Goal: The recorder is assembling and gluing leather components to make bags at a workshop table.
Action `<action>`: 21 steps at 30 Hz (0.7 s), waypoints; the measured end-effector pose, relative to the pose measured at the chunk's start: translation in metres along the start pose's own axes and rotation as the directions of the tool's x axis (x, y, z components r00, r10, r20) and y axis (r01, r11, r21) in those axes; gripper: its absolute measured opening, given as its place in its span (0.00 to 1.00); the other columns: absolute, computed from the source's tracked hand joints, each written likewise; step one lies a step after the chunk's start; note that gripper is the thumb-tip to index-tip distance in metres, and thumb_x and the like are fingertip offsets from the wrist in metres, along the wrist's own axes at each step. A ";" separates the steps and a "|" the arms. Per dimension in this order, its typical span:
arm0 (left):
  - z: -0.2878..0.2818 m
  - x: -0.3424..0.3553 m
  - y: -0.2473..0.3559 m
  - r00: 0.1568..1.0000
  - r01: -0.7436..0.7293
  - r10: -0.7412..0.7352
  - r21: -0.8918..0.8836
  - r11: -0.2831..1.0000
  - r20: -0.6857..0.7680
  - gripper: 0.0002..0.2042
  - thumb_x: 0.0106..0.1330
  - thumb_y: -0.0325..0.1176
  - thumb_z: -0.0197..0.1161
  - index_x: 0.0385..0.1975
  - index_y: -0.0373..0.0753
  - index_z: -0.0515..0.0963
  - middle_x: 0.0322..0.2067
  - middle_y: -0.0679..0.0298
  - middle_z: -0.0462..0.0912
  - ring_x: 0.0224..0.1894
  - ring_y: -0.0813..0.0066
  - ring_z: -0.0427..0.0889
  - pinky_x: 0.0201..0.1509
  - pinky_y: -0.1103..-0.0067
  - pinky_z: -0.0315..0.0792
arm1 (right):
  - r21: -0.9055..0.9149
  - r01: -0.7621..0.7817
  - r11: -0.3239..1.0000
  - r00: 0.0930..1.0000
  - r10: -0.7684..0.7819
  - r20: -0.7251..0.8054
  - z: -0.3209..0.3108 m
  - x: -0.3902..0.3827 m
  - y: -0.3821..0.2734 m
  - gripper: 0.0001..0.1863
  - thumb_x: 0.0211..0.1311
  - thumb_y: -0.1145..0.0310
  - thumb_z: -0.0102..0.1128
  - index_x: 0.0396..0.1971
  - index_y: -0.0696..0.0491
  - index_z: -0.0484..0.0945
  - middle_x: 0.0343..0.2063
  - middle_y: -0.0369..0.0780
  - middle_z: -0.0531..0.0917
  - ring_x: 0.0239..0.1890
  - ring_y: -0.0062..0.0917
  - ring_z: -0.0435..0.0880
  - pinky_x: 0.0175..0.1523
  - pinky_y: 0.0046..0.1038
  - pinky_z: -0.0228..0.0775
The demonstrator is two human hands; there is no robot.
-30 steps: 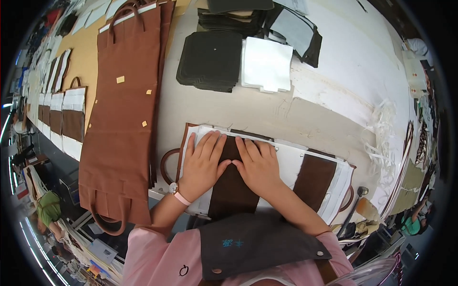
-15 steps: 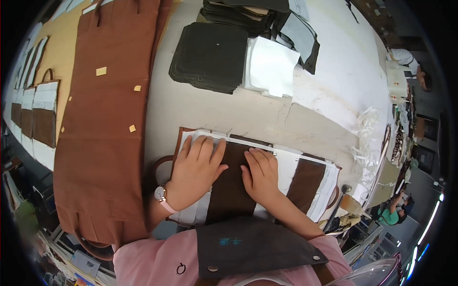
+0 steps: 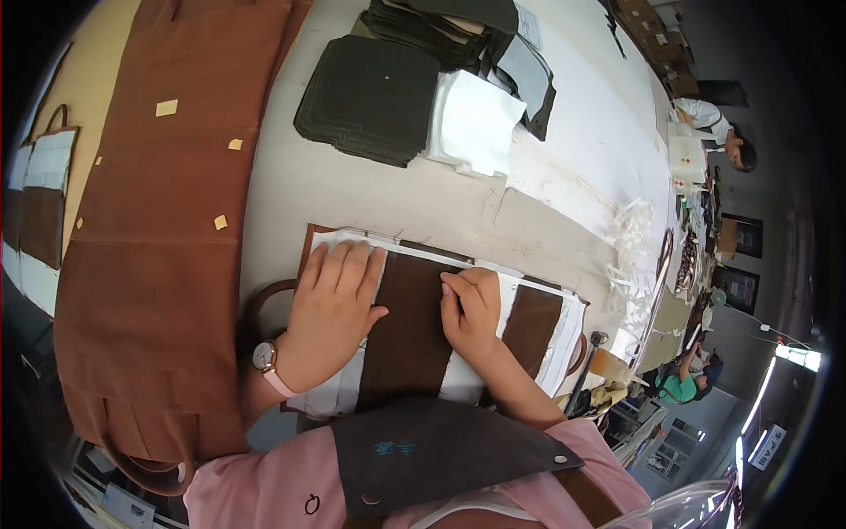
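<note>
A brown and white striped bag piece (image 3: 410,335) lies on the table in front of me, with a white strip (image 3: 445,259) along its far edge. Stretched flat over the left part of this piece, my left hand (image 3: 335,295) has its fingertips at the white strip and its thumb out to the side. My right hand (image 3: 472,313) rests on the middle of the piece, fingers curled in toward the thumb. Whatever those fingers might pinch is hidden. A brown handle (image 3: 267,297) loops out from the piece's left side.
Large brown leather bags (image 3: 163,300) lie stacked at the left. Beyond the piece sit a pile of dark panels (image 3: 366,101) and white sheets (image 3: 476,123). White scraps (image 3: 630,256) and a hammer-like tool (image 3: 598,339) are at the right. Other people are farther off.
My right hand's fingers, stretched out before, have curled in toward the thumb. My left hand stays flat on the piece. The whole view has shifted, so things appear farther left.
</note>
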State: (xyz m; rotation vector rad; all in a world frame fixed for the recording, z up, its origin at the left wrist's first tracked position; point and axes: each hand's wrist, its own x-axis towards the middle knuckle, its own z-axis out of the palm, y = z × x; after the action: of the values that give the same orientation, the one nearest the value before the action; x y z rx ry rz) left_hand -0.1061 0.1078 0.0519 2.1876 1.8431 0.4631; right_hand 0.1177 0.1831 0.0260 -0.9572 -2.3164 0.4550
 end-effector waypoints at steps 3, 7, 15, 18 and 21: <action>0.002 -0.002 0.001 1.000 0.006 -0.006 0.001 1.000 0.009 0.36 0.55 0.47 0.68 0.61 0.32 0.70 0.58 0.54 0.70 0.63 0.59 0.67 0.70 0.57 0.58 | 0.006 0.099 0.995 0.994 -0.099 0.051 0.007 0.023 -0.007 0.19 0.49 0.84 0.64 0.44 0.58 0.80 0.38 0.43 0.77 0.40 0.38 0.76 0.43 0.34 0.71; 0.003 -0.007 0.001 0.998 0.055 -0.056 0.046 0.997 0.027 0.38 0.56 0.48 0.67 0.63 0.31 0.67 0.61 0.53 0.68 0.65 0.58 0.65 0.71 0.56 0.56 | -0.095 0.172 0.980 0.959 -0.145 0.245 0.030 0.041 -0.023 0.23 0.48 0.79 0.62 0.49 0.57 0.79 0.41 0.42 0.77 0.44 0.38 0.75 0.50 0.36 0.68; 0.002 -0.009 0.001 0.995 0.084 -0.088 0.084 0.993 0.053 0.37 0.56 0.49 0.66 0.63 0.30 0.68 0.60 0.54 0.70 0.65 0.60 0.66 0.70 0.55 0.57 | 0.109 -0.022 0.994 0.951 -0.013 0.309 0.037 0.085 -0.033 0.13 0.51 0.82 0.59 0.39 0.56 0.79 0.39 0.43 0.77 0.41 0.40 0.75 0.45 0.38 0.68; 0.001 -0.010 0.002 0.996 0.069 -0.075 0.100 0.993 0.056 0.33 0.60 0.46 0.64 0.61 0.31 0.70 0.62 0.52 0.69 0.65 0.58 0.65 0.68 0.53 0.60 | -0.003 -0.032 0.999 0.947 0.032 0.319 0.050 0.087 -0.042 0.16 0.49 0.80 0.59 0.42 0.59 0.76 0.37 0.44 0.76 0.40 0.40 0.73 0.46 0.39 0.66; 0.000 -0.010 0.000 0.995 0.074 -0.080 0.106 0.992 0.054 0.34 0.58 0.44 0.64 0.63 0.30 0.68 0.62 0.53 0.69 0.66 0.59 0.66 0.69 0.56 0.60 | -0.072 -0.070 0.995 0.905 0.094 0.415 0.050 0.093 -0.045 0.15 0.50 0.79 0.59 0.41 0.59 0.74 0.36 0.44 0.76 0.40 0.41 0.73 0.48 0.40 0.65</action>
State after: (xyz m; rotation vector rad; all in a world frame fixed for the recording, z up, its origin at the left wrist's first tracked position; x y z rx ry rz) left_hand -0.1075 0.0977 0.0514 2.1613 1.9531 0.2922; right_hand 0.0096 0.2155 0.0456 -1.0718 -2.6891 0.6914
